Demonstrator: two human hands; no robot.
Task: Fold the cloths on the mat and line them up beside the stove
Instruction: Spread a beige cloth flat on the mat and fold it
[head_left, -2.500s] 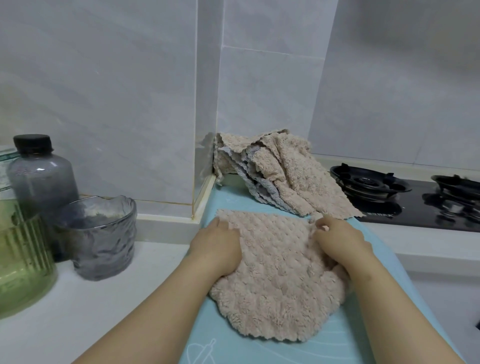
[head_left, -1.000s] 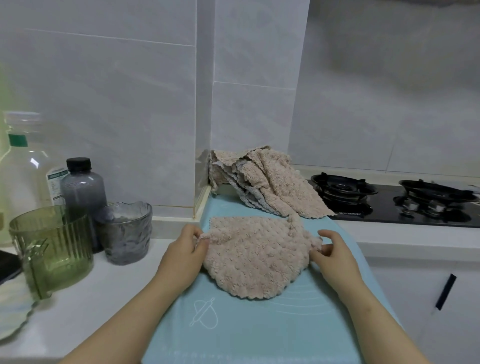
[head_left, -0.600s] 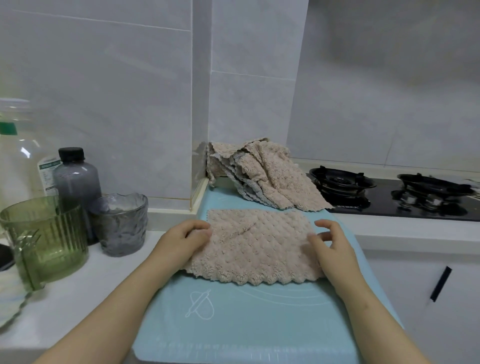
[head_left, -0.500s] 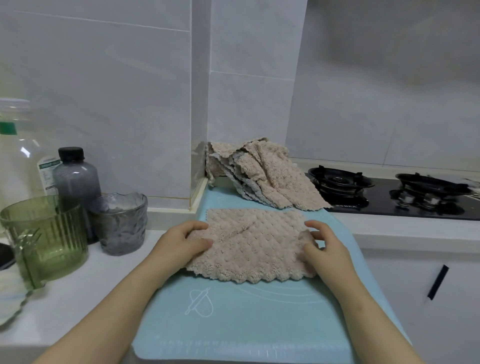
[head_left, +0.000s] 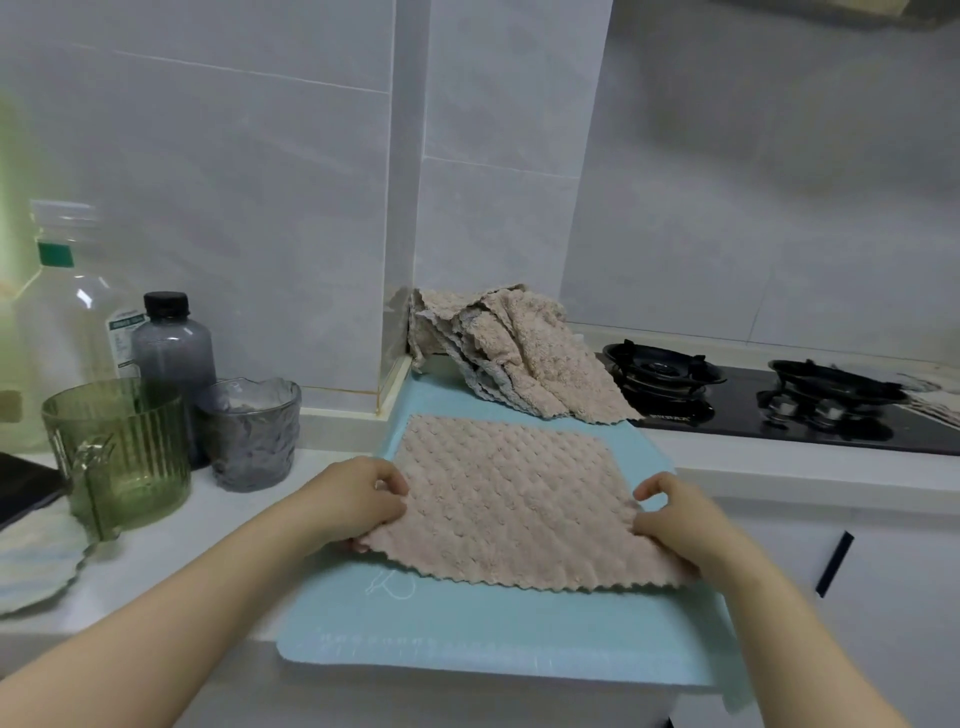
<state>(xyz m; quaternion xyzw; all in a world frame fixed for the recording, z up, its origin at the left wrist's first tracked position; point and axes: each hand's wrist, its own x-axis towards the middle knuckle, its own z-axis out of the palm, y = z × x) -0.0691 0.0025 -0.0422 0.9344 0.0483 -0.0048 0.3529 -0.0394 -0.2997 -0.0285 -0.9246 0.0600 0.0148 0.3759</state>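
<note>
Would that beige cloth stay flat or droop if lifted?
Probably droop: the beige cloth bends where the left hand and right hand lift its near edge off the mat. Likely light: mere pinches raise it. Its fluffy surface probably won't slip.

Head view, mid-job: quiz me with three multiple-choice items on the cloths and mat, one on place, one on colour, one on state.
1. Where is the heap of cloths?
A) at the far end of the mat, beside the stove
B) in a sink
C) on the floor

2. What colour is the mat?
A) red
B) light blue
C) black

3. How is the front cloth?
A) rolled into a tube
B) crumpled into a ball
C) spread open, gripped at both side edges

Answers:
1 A: the heap leans in the wall corner, right next to the burner.
2 B: the bare near part of the mat is light blue.
3 C: the left hand and right hand each pinch one side edge.
</note>
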